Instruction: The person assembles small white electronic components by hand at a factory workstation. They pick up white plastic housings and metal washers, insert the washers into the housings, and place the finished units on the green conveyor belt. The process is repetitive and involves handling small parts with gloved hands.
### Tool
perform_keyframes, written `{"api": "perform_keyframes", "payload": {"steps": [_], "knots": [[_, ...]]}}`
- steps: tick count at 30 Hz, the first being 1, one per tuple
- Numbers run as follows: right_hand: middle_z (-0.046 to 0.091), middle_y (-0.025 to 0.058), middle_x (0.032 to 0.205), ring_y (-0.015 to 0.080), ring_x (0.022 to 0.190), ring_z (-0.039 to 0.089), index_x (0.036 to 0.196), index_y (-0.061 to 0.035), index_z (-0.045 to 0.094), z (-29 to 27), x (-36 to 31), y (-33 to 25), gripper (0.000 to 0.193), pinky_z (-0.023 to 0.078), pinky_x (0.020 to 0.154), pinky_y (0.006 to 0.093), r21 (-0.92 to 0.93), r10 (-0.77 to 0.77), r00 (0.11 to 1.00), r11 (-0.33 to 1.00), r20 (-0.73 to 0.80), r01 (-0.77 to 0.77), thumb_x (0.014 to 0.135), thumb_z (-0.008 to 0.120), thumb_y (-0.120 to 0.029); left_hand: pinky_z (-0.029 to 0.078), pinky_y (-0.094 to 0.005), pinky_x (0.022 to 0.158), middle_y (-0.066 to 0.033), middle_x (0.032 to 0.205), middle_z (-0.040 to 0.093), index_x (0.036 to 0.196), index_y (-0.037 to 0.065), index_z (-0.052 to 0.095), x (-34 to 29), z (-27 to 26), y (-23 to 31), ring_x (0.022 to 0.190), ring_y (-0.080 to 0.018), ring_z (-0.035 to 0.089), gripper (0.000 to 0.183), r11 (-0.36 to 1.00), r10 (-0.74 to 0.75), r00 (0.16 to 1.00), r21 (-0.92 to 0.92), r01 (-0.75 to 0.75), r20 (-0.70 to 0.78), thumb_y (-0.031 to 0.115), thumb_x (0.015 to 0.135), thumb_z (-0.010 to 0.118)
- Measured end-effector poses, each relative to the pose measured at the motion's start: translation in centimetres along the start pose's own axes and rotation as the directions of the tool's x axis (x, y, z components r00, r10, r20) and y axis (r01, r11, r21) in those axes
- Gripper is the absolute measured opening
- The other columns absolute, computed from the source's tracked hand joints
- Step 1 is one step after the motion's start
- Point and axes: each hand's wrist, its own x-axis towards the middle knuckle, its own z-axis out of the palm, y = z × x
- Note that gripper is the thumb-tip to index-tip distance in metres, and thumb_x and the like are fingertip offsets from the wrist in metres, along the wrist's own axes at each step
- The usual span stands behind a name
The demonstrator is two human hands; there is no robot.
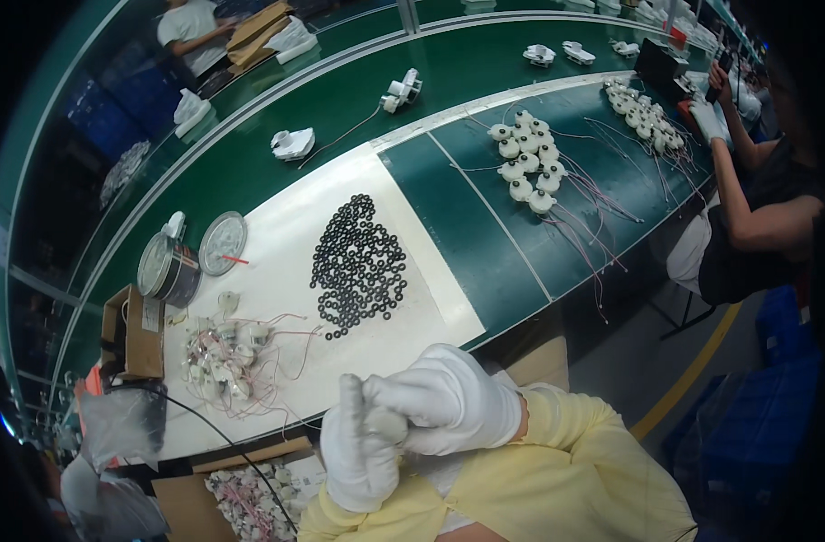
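Rings (pixel 336 262), black, lie on a white board (pixel 281 235) just beyond the gloved left hand (pixel 358 461) and right hand (pixel 462 397) — their patch stretching lengthwise away, the left looking nearer. Both hands curl together — around what, I cannot tell.

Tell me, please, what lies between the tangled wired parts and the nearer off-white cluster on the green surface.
In the head view, many small black rings lie spread over the white surface between them.
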Motion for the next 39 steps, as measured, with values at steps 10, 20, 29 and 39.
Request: {"api": "perform_keyframes", "payload": {"steps": [10, 20, 29, 39], "knots": [[0.069, 0.0111, 0.115, 0.0172, 0.094, 0.067, 0.161, -0.0054, 0.033, 0.7, -5.2, -0.8, 0.085, 0.053, 0.080, 0.0289, 0.801, 0.529, 0.826, 0.572, -0.194, -0.178, 0.090, 0.081, -0.014, 0.045, -0.0389, 0.054, -0.0079, 0.069, 0.059, 0.149, -0.010, 0.044, 3.1, 1.8, 1.2, 0.056, -0.0275, 0.058, 0.074, 0.990, 0.104, 0.960, 0.069, -0.126, 0.261, 0.032, 0.093, 0.069], [0.066, 0.0092, 0.102, 0.0107, 0.074, 0.057, 0.150, -0.0047, 0.047, -3.7, -3.8, 1.4, 0.072, 0.050, 0.066, 0.0248, 0.924, 0.666, 0.735, 0.348, -0.126, -0.157, 0.087, 0.080, -0.012, 0.052, -0.0451, 0.093, -0.0204, 0.123, 0.062, 0.136, -0.007, 0.051, 5.6, -2.9, 1.8, 0.109, -0.0367, 0.064, 0.087, 0.901, 0.299, 0.938, 0.376, -0.216, -0.176, 0.038, 0.073, 0.091], [0.068, 0.0162, 0.111, 0.0330, 0.095, 0.067, 0.107, -0.0096, 0.073, -7.9, -0.4, 7.5, 0.037, 0.052, 0.081, 0.0438, -0.570, 0.175, 0.935, 0.753, -0.309, -0.329, 0.077, 0.083, -0.028, 0.044, -0.0455, 0.112, -0.0236, 0.147, 0.048, 0.163, 0.002, 0.020, 8.0, -4.4, 2.7, 0.136, -0.0363, 0.051, 0.127, 0.841, 0.443, 0.782, 0.505, -0.194, -0.438, 0.060, 0.072, 0.087], [0.066, 0.0147, 0.118, 0.0343, 0.113, 0.062, 0.115, -0.0106, 0.072, -6.6, -1.5, 9.9, 0.051, 0.046, 0.092, 0.0470, -0.746, 0.179, 0.971, 0.623, -0.156, -0.234, 0.075, 0.080, -0.041, 0.042, -0.0487, 0.115, -0.0262, 0.151, 0.046, 0.161, 0.004, 0.025, 13.7, -5.6, 6.6, 0.141, -0.0408, 0.047, 0.112, 0.735, 0.678, 0.535, 0.456, -0.501, -0.505, 0.074, 0.084, 0.066]]}}
